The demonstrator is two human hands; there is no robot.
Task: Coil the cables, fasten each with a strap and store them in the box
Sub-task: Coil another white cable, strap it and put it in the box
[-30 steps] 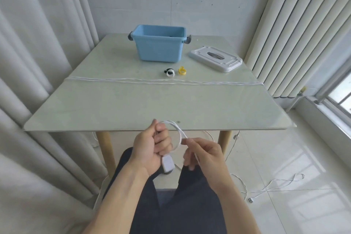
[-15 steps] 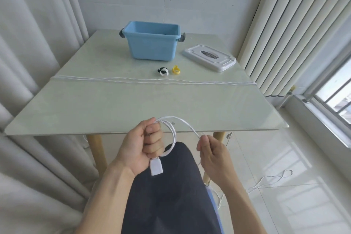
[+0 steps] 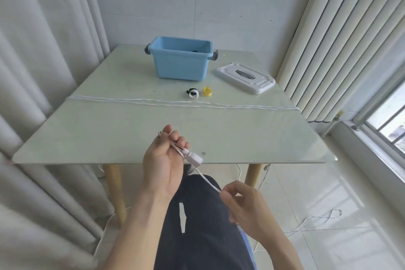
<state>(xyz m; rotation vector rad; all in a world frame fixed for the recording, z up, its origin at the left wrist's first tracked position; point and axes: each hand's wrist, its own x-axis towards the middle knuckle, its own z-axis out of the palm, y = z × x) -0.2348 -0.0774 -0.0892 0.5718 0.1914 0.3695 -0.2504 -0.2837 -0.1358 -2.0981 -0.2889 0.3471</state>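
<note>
White cable [image 3: 206,178] runs taut between our two hands, just in front of the near edge of the pale green glass-topped table [image 3: 122,133]. Our left hand [image 3: 163,160] has its fingers curled round a few gathered turns of that cable, with the white rectangular plug block [image 3: 195,158] sticking out beside the fingers, over the table's near edge. Our right hand [image 3: 243,201] sits lower, off the table's front above our dark trousers [image 3: 203,226], pinching the cable between thumb and fingertips. Far across the table stands the open blue plastic box [image 3: 180,60] with dark handles, and just to its right lies the white plastic lid [image 3: 244,78]. Nearer us than the box rest a black-and-white strap roll [image 3: 192,92] and a yellow strap roll [image 3: 207,91], side by side. Nearer still, a second white cable [image 3: 153,101] stretches straight across the table from edge to edge. More white cable [image 3: 315,222] trails on the tiled floor to the table's right.
</note>
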